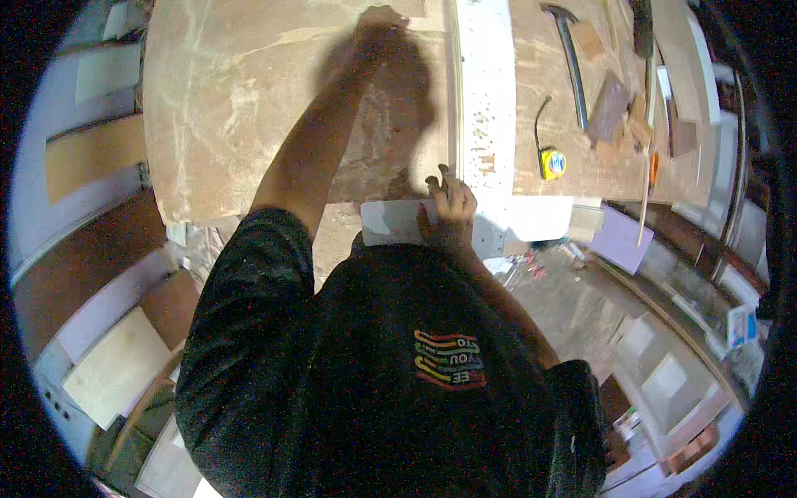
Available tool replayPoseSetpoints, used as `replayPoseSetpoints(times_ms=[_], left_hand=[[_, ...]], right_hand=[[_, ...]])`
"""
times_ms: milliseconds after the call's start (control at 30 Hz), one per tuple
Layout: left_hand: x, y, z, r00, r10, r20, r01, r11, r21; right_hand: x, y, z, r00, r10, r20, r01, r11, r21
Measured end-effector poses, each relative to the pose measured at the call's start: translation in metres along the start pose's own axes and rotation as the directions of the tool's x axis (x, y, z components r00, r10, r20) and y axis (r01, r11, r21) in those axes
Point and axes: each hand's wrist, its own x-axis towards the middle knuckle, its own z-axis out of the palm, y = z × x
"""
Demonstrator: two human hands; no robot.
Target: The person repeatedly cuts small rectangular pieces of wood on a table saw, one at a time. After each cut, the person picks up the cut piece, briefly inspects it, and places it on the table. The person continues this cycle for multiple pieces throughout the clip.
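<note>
Presently: strip (455, 91) runs lengthwise away along the panel (249, 100); right hand (451, 203), fingers half-curled, touches its near end, left hand (380, 21), apparently flat, nearer its far end.

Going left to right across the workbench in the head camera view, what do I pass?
Brown board → left hand at its far edge → right hand at the near edge → white strip → yellow tape measure → hammer → wood offcuts.
</note>
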Motion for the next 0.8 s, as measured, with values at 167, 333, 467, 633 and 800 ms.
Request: replayPoseSetpoints(times_ms=[167, 333, 467, 633, 800], left_hand=[[-0.032, 0.011, 0.012, 0.967, 0.138, -0.212, -0.126, 0.990, 0.066], [-0.040, 0.045, -0.005, 0.974, -0.087, -0.208, 0.097, 0.995, 0.036], [-0.045, 0.055, -0.023, 0.953, -0.021, -0.303, 0.061, 0.991, 0.123], [-0.049, 0.063, -0.029, 0.950, -0.084, -0.300, 0.114, 0.990, 0.082], [-0.044, 0.063, -0.028, 0.907, -0.173, -0.383, 0.125, 0.981, -0.147]], right_hand=[[0.000, -0.003, 0.003, 0.999, -0.010, 0.042, 0.016, 0.990, -0.138], [-0.001, 0.011, 0.015, 0.996, -0.080, 0.040, 0.085, 0.988, -0.130], [-0.001, 0.010, 0.012, 0.993, -0.092, 0.072, 0.104, 0.978, -0.183], [0.000, -0.002, 0.005, 0.995, -0.064, 0.071, 0.075, 0.983, -0.167], [0.001, -0.007, 0.005, 0.996, -0.075, 0.039, 0.081, 0.981, -0.179]])
